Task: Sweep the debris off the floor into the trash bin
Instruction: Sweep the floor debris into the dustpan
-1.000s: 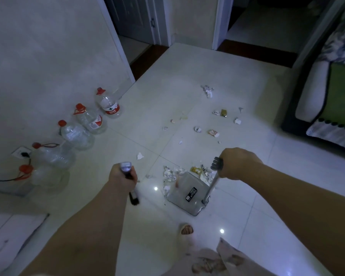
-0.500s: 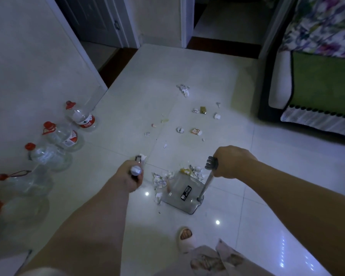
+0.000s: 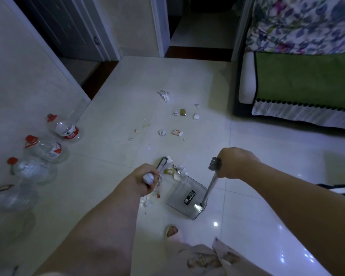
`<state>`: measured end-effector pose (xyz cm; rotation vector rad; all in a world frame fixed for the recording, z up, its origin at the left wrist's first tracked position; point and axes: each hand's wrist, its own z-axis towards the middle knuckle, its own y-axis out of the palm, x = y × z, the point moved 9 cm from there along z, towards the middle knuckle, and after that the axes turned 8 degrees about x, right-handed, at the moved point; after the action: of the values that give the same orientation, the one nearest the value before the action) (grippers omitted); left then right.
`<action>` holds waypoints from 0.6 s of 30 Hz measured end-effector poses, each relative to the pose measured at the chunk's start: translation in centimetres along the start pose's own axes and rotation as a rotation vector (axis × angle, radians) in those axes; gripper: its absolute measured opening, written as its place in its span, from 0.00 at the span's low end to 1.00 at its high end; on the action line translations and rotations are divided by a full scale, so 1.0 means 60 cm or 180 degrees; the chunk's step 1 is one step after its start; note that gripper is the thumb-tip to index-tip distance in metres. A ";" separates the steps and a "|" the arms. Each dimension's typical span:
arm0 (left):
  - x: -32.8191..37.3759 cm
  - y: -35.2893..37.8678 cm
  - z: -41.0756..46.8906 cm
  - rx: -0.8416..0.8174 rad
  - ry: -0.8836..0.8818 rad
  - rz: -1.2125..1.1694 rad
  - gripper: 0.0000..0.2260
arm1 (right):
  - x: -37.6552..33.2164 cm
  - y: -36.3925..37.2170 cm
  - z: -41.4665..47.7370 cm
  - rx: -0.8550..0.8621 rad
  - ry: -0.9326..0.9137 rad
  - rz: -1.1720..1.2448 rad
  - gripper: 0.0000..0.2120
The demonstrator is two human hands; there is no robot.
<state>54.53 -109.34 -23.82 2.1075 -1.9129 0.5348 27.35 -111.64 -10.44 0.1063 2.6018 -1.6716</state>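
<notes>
Both grips are closed, the left hand (image 3: 147, 179) round the broom handle (image 3: 149, 177) and the right hand (image 3: 234, 163) atop the dustpan (image 3: 184, 196) handle, with light paper scraps (image 3: 174, 170), probably flyaway, at the pan's lip on the floor (image 3: 247, 140).

Single head cam, wide-angle, worn high, facing fwd and steeply down at tiled floor (image 3: 267, 148). Both forearms enter from bottom edge, close to lens. Doorways at top of frame, sofa (image 3: 305, 76) upper right, wall w/ bottles (image 3: 66, 130) left. No 2nd view, no overlap.
</notes>
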 end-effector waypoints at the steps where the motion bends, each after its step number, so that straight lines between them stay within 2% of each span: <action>1: -0.005 0.011 -0.006 0.0048 0.0009 0.0143 0.15 | 0.014 0.003 -0.006 0.0011 0.0002 -0.0013 0.04; 5: -0.027 0.062 -0.051 0.0058 -0.0033 0.0411 0.13 | 0.069 0.018 -0.026 -0.0018 0.0008 -0.0048 0.06; 10: -0.033 0.088 -0.112 0.0213 0.0111 0.0351 0.09 | 0.113 0.026 -0.042 0.0018 -0.0141 -0.0198 0.05; 12: -0.037 0.085 -0.126 0.0292 0.0142 0.0301 0.09 | 0.124 0.027 -0.048 0.0041 -0.0226 -0.0276 0.03; 18: -0.069 0.042 -0.149 0.0733 0.0214 0.0148 0.10 | 0.148 0.030 -0.065 0.0028 -0.0350 -0.0402 0.08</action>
<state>50.82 -102.13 -17.67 2.1527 -1.9484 0.8623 18.62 -107.05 -11.11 -0.1487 2.5688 -1.6754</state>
